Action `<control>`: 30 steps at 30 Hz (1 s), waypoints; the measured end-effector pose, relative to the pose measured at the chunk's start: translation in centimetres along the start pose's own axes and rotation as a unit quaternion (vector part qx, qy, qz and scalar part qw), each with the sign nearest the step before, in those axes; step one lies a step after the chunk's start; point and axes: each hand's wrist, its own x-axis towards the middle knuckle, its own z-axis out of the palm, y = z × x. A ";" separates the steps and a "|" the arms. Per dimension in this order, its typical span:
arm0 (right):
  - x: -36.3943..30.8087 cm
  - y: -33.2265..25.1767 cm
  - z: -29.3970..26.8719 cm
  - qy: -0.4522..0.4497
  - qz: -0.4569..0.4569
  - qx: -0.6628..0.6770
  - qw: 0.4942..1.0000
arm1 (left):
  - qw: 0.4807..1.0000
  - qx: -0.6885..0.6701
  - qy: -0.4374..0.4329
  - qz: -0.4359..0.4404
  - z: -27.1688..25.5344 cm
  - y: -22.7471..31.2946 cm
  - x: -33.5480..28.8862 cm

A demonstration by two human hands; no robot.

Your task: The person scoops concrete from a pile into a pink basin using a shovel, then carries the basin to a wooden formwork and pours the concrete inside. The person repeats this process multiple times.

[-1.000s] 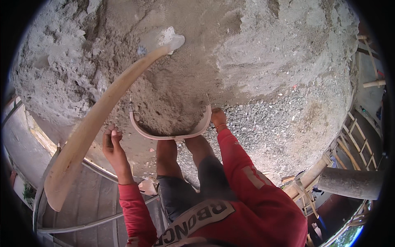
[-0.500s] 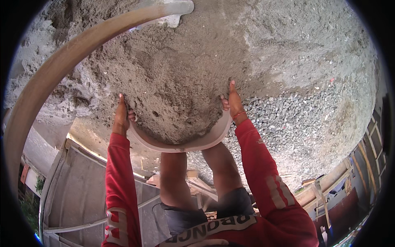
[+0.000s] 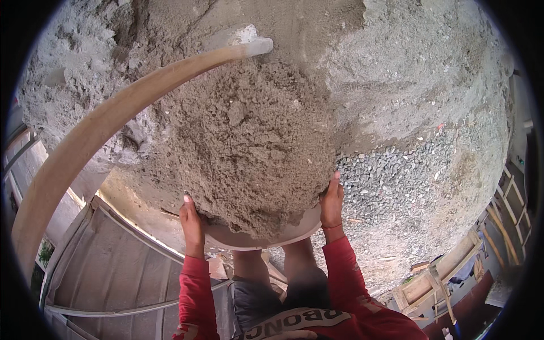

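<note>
A pale basin (image 3: 306,224) heaped with damp grey-brown sand mix (image 3: 255,147) is in front of my legs. My left hand (image 3: 192,226) is closed on its left rim, thumb up along the outside. On the opposite side my right hand (image 3: 332,204) grips the rim in the same way, its fingers mostly hidden beneath. The heap hides most of the basin, so only its near wall and rim show. Beyond it, a wooden handle (image 3: 107,122) with a metal socket arches in from the left; its far end lies over the mix.
Grey gravel (image 3: 385,175) lies right of the basin, with a pale sandy slope (image 3: 408,73) behind it. At the lower left are framed metal sheets (image 3: 113,263). Timber pieces (image 3: 436,272) lie at the lower right. More loose mix spreads ahead.
Both my hands have drawn the basin back toward my body. The heap in it now shows larger and fuller. My grip on the rim is kept, and the view has shifted slightly.
</note>
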 end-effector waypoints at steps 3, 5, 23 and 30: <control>-3.9 -2.7 -1.5 0.016 -0.087 -0.034 0.995 | 1.000 0.021 0.001 -0.002 -2.0 2.4 -3.6; -4.8 -3.8 -1.2 0.023 -0.148 -0.081 0.985 | 0.985 0.104 0.034 0.131 -2.1 3.0 -2.7; -29.4 -10.3 -17.5 -0.044 -0.085 -0.066 0.993 | 0.974 0.172 -0.030 0.147 -13.2 16.2 -28.7; -33.8 -1.3 -19.0 0.045 -0.076 0.074 0.993 | 0.924 0.285 -0.107 0.231 -11.4 17.1 -28.4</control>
